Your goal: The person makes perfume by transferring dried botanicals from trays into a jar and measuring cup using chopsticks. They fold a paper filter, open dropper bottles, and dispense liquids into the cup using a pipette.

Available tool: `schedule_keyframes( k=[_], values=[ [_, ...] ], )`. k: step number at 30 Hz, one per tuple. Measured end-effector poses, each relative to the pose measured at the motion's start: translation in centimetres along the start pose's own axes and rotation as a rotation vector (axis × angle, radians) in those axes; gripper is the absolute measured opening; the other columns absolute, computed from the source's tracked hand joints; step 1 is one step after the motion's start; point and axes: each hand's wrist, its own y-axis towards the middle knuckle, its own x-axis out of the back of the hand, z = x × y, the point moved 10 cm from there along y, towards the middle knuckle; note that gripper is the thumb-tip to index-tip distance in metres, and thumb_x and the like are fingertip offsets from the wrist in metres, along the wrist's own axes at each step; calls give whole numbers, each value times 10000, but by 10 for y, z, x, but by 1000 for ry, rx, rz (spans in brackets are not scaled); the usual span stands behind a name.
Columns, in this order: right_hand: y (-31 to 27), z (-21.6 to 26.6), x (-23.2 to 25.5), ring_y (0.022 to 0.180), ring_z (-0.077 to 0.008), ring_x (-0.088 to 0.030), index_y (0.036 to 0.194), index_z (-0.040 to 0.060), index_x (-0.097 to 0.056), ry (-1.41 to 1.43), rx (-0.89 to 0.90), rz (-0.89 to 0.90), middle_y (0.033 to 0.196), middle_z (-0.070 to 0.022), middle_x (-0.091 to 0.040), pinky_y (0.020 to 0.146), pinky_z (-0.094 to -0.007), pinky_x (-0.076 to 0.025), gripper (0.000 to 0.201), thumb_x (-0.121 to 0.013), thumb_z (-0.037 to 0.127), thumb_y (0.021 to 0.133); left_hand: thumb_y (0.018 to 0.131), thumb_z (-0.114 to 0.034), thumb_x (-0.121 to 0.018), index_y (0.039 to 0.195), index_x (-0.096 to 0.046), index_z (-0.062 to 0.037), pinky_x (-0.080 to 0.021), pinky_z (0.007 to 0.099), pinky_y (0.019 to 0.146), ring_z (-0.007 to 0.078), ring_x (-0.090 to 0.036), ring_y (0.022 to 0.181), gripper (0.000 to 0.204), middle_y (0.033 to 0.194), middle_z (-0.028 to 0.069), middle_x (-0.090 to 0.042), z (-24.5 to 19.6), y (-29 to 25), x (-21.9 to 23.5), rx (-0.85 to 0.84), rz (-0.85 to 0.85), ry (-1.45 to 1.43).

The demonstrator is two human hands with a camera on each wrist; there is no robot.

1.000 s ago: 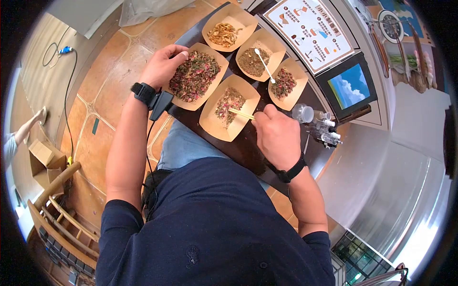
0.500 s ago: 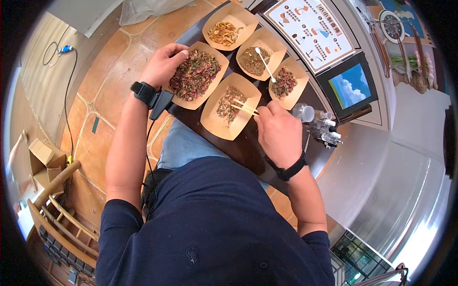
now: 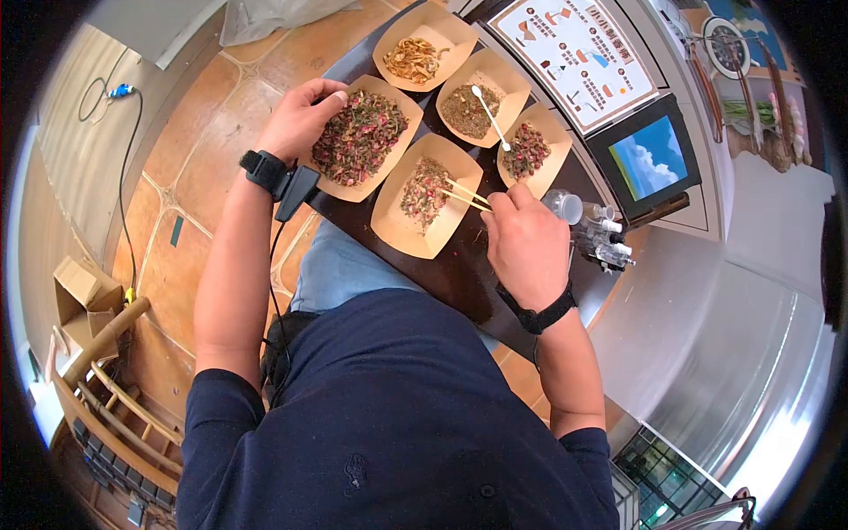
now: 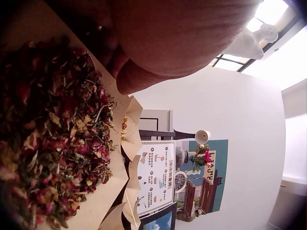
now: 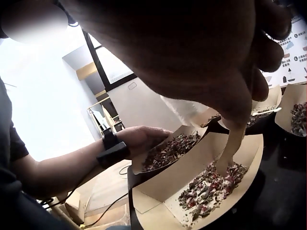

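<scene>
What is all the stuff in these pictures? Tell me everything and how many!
paper trays: five, tan, on the dark table, each holding dried petals or herbs
dark table: one, dark brown, in front of the person
chopsticks: one pair, pale wood, tips in the near middle tray
white spoon: one, lying in the brown-herb tray
small bottles: a few, clear with white caps, right of the trays
instruction card: one, white, far side
screen: one, showing blue sky
left hand: grips the edge of the biggest tray
right hand: holds the chopsticks
</scene>
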Motion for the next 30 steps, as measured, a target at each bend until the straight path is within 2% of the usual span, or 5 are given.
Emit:
schedule_keyframes(
  k=[5, 7, 13, 16, 30],
  values=[
    [-1, 6, -11, 868, -324, -729, 897, 50, -662, 16, 15, 113, 927, -123, -637, 702, -466, -595, 156, -749, 167, 952, 1078, -278, -693, 1325, -732, -6, -550, 297, 930, 106, -684, 1013, 369, 1121, 26, -778, -3, -1, 0, -25, 1, 16],
    [0, 12, -3, 860, -326, -728, 898, 51, -668, 149, 21, 56, 920, -123, -635, 697, -470, -592, 155, -756, 170, 945, 1074, -283, -696, 1319, -735, -8, -550, 297, 925, 105, -683, 1008, 370, 1117, 23, -778, -3, -2, 1, -25, -6, 27],
    [1, 3, -12, 861, -324, -724, 895, 54, -659, 9, 12, 67, 919, -126, -629, 690, -471, -588, 150, -750, 159, 952, 1054, -292, -705, 1313, -740, -19, -550, 299, 913, 104, -680, 1000, 378, 1106, 22, -775, 0, 2, 3, -37, -8, 67],
    [2, 4, -1, 864, -327, -722, 895, 50, -652, 88, 8, 6, 920, -128, -627, 698, -474, -588, 144, -743, 147, 953, 1055, -287, -703, 1309, -742, -17, -549, 298, 915, 104, -681, 1000, 373, 1100, 21, -776, -2, -1, 3, -15, -19, 70],
    [4, 2, -6, 852, -329, -715, 855, 56, -659, 91, 45, 9, 894, -118, -631, 714, -478, -579, 130, -737, 118, 938, 1059, -293, -708, 1315, -745, -24, -549, 301, 918, 106, -681, 995, 373, 1089, 24, -777, 0, 1, 2, -27, -15, 33]
  ],
)
